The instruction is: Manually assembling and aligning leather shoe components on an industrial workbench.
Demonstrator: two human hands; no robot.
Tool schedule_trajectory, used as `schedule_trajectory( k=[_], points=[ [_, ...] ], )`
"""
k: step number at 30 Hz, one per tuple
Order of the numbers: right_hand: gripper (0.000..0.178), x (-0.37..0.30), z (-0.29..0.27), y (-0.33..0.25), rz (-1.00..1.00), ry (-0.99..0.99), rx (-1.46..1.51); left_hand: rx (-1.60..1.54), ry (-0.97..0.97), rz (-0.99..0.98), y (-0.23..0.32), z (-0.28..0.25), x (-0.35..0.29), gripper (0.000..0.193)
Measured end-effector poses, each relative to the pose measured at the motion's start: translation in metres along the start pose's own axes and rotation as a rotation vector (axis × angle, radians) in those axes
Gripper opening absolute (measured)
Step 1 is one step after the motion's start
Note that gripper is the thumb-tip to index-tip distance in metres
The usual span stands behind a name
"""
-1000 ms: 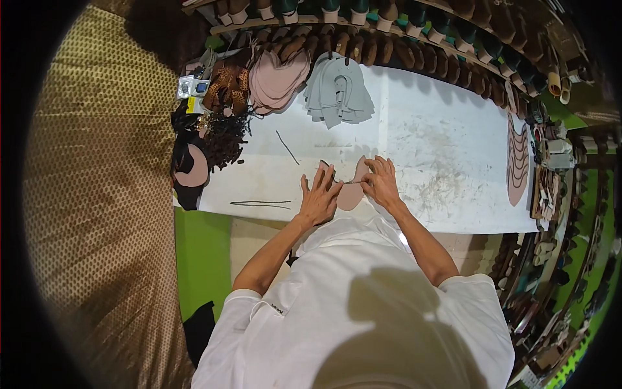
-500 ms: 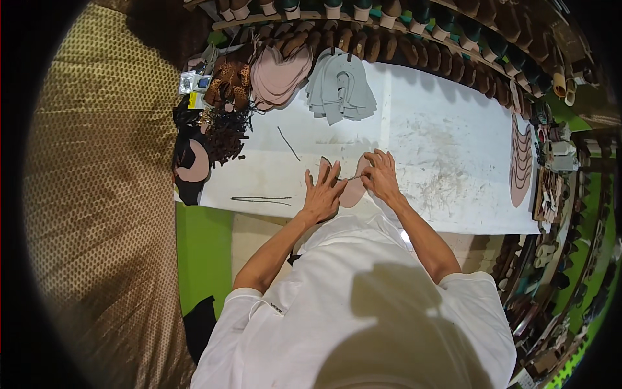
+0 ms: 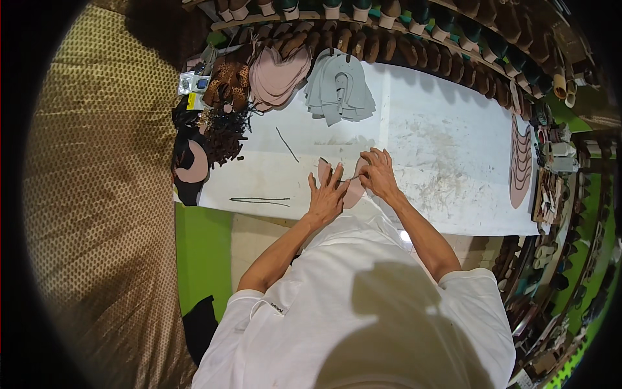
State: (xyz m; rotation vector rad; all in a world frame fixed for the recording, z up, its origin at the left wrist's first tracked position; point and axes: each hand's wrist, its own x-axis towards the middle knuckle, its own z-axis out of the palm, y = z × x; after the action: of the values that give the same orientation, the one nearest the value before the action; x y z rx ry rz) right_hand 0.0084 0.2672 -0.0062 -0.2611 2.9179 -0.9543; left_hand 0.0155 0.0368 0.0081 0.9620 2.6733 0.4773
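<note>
A pink curved shoe-upper piece (image 3: 354,194) lies near the front edge of the white table, partly covered by my hands. My left hand (image 3: 327,200) rests on it, fingers spread and stretched out. Between the hands runs a thin dark strip (image 3: 350,179) across the piece. My right hand (image 3: 380,177) has thumb and index finger closed on the strip's right part, over the piece's right arm; its other fingers extend away from me. Left of my hands lie a folded dark strip (image 3: 259,200) and a shorter straight one (image 3: 287,144).
Grey cut pieces (image 3: 340,91) and pink cut pieces (image 3: 278,76) are stacked at the back. Dark scraps (image 3: 227,139) crowd the left end of the white table (image 3: 447,168). Pink pieces with dark wavy edges (image 3: 520,162) lie far right. Shoe lasts (image 3: 408,50) line the back.
My left hand has shifted slightly right over the pink piece. My right hand has moved a little left, with finger and thumb still on the strip.
</note>
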Motion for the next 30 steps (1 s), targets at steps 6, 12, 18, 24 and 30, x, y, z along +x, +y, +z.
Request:
schedule_trajectory(
  k=[6, 12, 18, 24, 30],
  points=[
    [0.01, 0.004, 0.0, 0.001, -0.003, -0.035, -0.005, -0.056, 0.023, -0.055, 0.009, 0.0, 0.005, 0.05],
    [0.009, 0.011, -0.002, 0.004, -0.042, -0.031, -0.009, -0.026, -0.007, -0.044, 0.011, 0.006, 0.006, 0.051],
    [0.014, 0.003, -0.01, 0.004, 0.013, -0.036, -0.095, 0.029, 0.004, -0.052, 0.008, 0.016, 0.003, 0.054],
    [0.019, -0.03, 0.007, -0.008, 0.025, 0.121, -0.246, -0.005, 0.012, -0.034, 0.009, 0.015, 0.0, 0.054],
    [0.014, -0.033, 0.016, -0.008, 0.033, 0.132, -0.265, 0.021, 0.013, -0.053, 0.008, 0.022, 0.0, 0.061]
  ],
)
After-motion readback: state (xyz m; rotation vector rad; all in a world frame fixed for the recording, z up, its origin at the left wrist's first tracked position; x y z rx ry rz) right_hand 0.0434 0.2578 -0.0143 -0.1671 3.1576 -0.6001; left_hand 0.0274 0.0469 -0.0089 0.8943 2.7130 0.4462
